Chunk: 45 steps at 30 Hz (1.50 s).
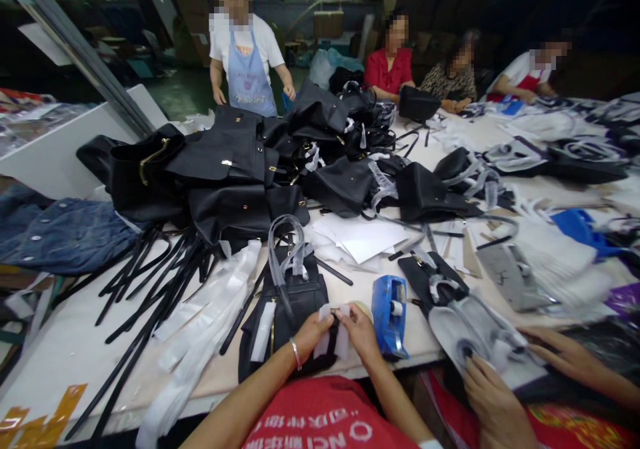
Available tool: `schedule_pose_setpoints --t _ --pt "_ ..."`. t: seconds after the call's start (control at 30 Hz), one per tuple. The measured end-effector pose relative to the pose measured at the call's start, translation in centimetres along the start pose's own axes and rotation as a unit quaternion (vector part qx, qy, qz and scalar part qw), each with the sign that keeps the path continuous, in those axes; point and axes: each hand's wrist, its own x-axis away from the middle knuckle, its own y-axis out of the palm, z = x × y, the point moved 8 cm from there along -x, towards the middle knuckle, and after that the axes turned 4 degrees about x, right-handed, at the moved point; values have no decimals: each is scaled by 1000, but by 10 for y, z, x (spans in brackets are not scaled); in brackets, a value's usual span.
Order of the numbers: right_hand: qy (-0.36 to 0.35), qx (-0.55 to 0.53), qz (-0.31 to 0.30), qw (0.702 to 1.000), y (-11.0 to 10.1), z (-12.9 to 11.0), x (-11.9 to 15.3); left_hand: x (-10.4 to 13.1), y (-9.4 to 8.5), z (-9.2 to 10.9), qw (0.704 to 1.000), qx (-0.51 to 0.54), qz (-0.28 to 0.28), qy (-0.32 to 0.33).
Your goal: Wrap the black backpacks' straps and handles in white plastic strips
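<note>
A black backpack (300, 296) lies on the table in front of me, its handle (287, 249) wrapped in clear film. At the bag's right side, my left hand (315, 332) and my right hand (359, 330) pinch a small white wrapping sheet (342, 342) from both sides. Between my fingertips a bit of gold-coloured metal shows at the sheet's top edge, and a black strap runs beneath it. A second white wrapped piece (263, 332) sits on the bag's left side. Just right of my right hand stands a blue tape dispenser (390, 316).
Black bags (235, 149) are heaped across the table's back. Loose black straps (150, 289) and white strips (215, 322) lie at left, white sheets (357, 236) ahead. A co-worker's hands (493, 389) handle a wrapped grey-white item (480, 336) at right. Several people stand or sit opposite.
</note>
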Motion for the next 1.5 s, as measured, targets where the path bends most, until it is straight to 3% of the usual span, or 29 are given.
schedule_pose_setpoints --t 0.67,1.0,1.13,1.23,1.33,1.5 --pt "11 -10 -16 1000 -2 11 3 -4 2 -1 994 3 -84 -77" --pt "3 54 7 998 -6 9 4 -4 10 3 994 -40 -86 -48" --pt "-9 70 29 997 -11 -3 6 -8 3 0 997 -69 -33 -21" --pt "7 -40 -44 998 -6 -5 9 -9 -5 -2 996 -91 8 -12" --pt "58 -191 -124 972 1 4 15 -7 -9 1 996 -87 28 3" --pt "62 -190 -127 972 6 14 16 -2 5 4 999 -53 6 -9"
